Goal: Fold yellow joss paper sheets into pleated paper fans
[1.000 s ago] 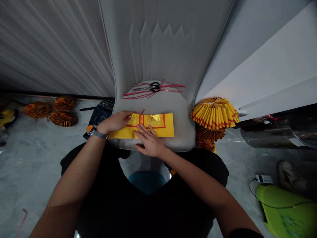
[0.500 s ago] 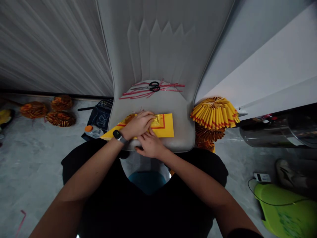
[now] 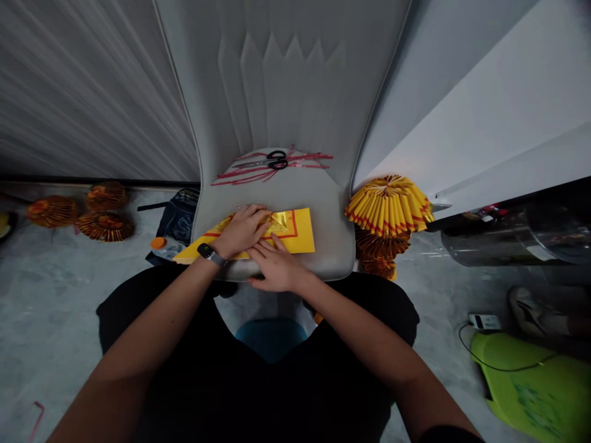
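A yellow sheet of paper (image 3: 303,231) with a red border and a gold foil middle lies on the grey chair seat (image 3: 330,261). Its left part tapers to a folded point. My left hand (image 3: 243,231), with a watch (image 3: 205,250) on its wrist, rests flat on the paper, fingers stretched to the right. Just below it, my right hand (image 3: 277,266) lies over the paper's near edge with fingers extended, its fingertips touching or overlapping the left hand. Both hands hide the middle of the sheet. Neither hand grips anything that I can see.
Scissors (image 3: 277,160) lie among pink ribbon strips (image 3: 231,178) at the seat back. Pleated yellow paper fans (image 3: 390,206) are stacked on the right; several pleated rounds (image 3: 105,226) sit on the floor left, near a bottle (image 3: 168,248). A green plastic stool (image 3: 530,381) stands lower right.
My left hand has flattened and slid slightly back along the paper, its fingers no longer bunched over the foil. My right fingers have straightened. The whole view has shifted a little.
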Demonstrator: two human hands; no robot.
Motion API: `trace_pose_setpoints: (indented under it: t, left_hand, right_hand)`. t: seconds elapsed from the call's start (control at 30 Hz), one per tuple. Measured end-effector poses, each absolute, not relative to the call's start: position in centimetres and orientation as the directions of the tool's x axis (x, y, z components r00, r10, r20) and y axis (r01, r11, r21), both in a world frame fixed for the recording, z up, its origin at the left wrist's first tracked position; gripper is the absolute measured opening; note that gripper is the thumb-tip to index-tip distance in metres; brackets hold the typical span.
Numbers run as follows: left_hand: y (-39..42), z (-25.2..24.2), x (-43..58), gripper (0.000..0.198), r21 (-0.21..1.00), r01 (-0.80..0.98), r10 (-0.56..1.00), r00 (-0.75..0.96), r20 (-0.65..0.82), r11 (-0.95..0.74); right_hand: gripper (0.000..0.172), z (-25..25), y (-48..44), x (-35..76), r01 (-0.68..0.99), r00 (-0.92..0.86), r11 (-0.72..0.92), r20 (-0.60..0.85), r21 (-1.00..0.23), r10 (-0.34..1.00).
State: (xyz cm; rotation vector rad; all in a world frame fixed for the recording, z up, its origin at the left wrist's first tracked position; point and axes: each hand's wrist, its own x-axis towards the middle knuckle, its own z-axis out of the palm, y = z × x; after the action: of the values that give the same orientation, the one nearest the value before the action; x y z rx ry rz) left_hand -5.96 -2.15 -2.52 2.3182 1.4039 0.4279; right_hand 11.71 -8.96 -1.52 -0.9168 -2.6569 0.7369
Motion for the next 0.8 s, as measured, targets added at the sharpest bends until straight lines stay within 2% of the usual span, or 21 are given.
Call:
trace_pose_setpoints:
  t: [0.07,0.13,0.17,0.23,0.3,0.37,0.47,0.57,0.7,0.8]
  left_hand:
    - [-2.1,-2.5,-5.8,0.047,0.465,0.794,0.903,0.428,0.031,-0.393]
    - [-2.1,-2.4,-5.7,0.052,0.438,0.816,0.91,0.414,0.015,-0.378]
    - [-2.2,-2.4,-5.7,0.054,0.423,0.823,0.91,0.414,0.009,-0.379]
    - [-2.3,-2.3,-5.6,0.053,0.405,0.826,0.905,0.425,0.006,-0.391]
    - [-2.4,-2.2,-5.6,0.049,0.412,0.821,0.904,0.428,0.013,-0.395]
    - [-2.5,-2.2,-5.5,0.046,0.434,0.811,0.905,0.424,0.023,-0.392]
    - [-2.6,-2.0,-5.5,0.046,0.457,0.797,0.903,0.428,0.034,-0.395]
    - [-2.7,-1.7,-5.4,0.042,0.465,0.787,0.899,0.435,0.046,-0.405]
    - [-2.7,-1.7,-5.4,0.033,0.474,0.768,0.889,0.453,0.073,-0.43]
    - [-2.5,-1.9,-5.6,0.029,0.491,0.74,0.875,0.472,0.109,-0.46]
  right_hand:
    - [0.04,-0.9,-7.5,12.9,0.498,-0.77,0.672,0.076,-0.548,0.633]
    - [0.028,-0.4,-5.7,14.7,0.592,-0.637,0.607,0.154,-0.53,0.755]
    - [0.028,-0.3,-4.8,15.8,0.656,-0.51,0.541,0.22,-0.526,0.832]
    - [0.04,-0.3,-3.5,17.9,0.752,-0.251,0.393,0.321,-0.529,0.913]
    - [0.054,-0.6,-2.8,19.6,0.79,-0.135,0.31,0.343,-0.529,0.93]
    - [0.052,-0.9,-2.7,20.6,0.792,-0.144,0.304,0.322,-0.529,0.936]
    - [0.034,-0.8,-3.6,20.9,0.747,-0.24,0.38,0.312,-0.545,0.919]
    - [0.026,-0.4,-4.6,20.5,0.688,-0.329,0.471,0.341,-0.553,0.881]
    - [0.027,-1.0,-5.8,20.3,0.591,-0.496,0.602,0.347,-0.537,0.796]
    - [0.032,-2.5,-6.5,20.4,0.557,-0.593,0.642,0.288,-0.527,0.752]
